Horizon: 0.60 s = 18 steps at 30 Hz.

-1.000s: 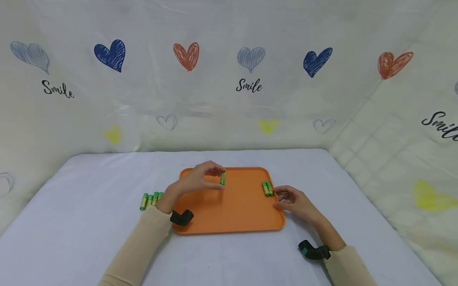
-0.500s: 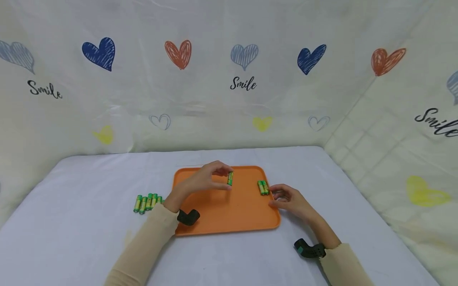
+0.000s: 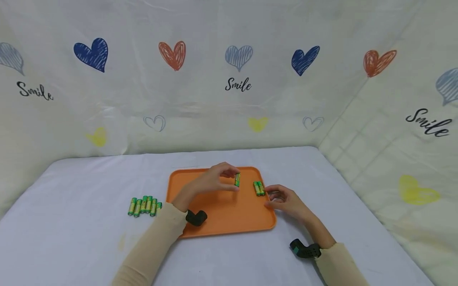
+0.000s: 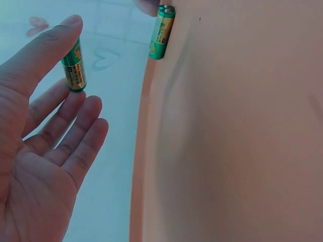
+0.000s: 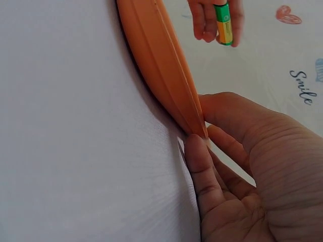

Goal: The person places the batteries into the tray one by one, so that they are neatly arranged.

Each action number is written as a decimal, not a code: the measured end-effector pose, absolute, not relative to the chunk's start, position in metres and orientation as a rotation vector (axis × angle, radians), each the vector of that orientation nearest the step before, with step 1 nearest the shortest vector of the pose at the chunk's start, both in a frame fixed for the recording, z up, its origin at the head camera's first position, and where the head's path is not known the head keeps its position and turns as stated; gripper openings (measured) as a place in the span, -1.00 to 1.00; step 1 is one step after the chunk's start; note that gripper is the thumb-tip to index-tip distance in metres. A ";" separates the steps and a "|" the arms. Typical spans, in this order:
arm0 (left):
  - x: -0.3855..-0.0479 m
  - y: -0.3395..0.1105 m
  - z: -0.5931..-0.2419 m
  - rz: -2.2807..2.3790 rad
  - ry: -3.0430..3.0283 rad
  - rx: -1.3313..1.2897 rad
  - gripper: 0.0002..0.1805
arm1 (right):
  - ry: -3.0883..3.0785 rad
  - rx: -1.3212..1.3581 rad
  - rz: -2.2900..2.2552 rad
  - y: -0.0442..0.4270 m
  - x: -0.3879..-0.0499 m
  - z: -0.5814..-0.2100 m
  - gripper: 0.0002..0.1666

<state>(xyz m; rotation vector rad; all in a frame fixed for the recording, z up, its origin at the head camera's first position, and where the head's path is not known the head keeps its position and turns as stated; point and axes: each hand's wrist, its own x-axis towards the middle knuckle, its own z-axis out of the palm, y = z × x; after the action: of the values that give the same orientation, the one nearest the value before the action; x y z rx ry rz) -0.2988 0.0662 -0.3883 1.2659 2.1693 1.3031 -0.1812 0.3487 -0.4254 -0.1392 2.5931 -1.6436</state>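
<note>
My left hand [image 3: 214, 180] hovers over the orange tray [image 3: 225, 222], pinching a green-and-gold battery [image 3: 237, 180] between thumb and fingertips. In the left wrist view this battery [image 4: 74, 68] stands nearly upright, its upper end behind the thumb. Two more batteries [image 3: 259, 188] lie side by side on the tray, close to its right rim. At that rim is my right hand [image 3: 288, 201]. The right wrist view has its thumb and a finger on either side of the tray edge [image 5: 171, 75], gripping it.
Several batteries [image 3: 143, 205] lie in a loose row on the white tablecloth [image 3: 89, 238], left of the tray. My left sleeve [image 3: 154, 246] passes close to the row's right end. A white backdrop with printed hearts [image 3: 173, 55] rises behind the table.
My left hand has moved right over the tray with its battery, towards the two lying there. More of the loose row at left now shows. The right hand stays at the rim.
</note>
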 end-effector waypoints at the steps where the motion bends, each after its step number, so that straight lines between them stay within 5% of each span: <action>1: -0.299 0.068 -0.389 1.298 2.173 1.258 -0.36 | 2.591 -0.127 -1.644 0.349 -0.181 -0.425 -0.39; 18: -0.298 0.095 -0.405 1.260 2.178 1.248 -0.36 | 2.611 -0.193 -1.642 0.347 -0.178 -0.422 -0.43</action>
<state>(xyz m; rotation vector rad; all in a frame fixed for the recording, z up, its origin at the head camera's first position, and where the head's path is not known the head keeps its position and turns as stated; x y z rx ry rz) -0.2978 0.0953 -0.4048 1.2477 2.1783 1.2601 -0.1782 0.3467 -0.4223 -0.1930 2.6108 -1.6423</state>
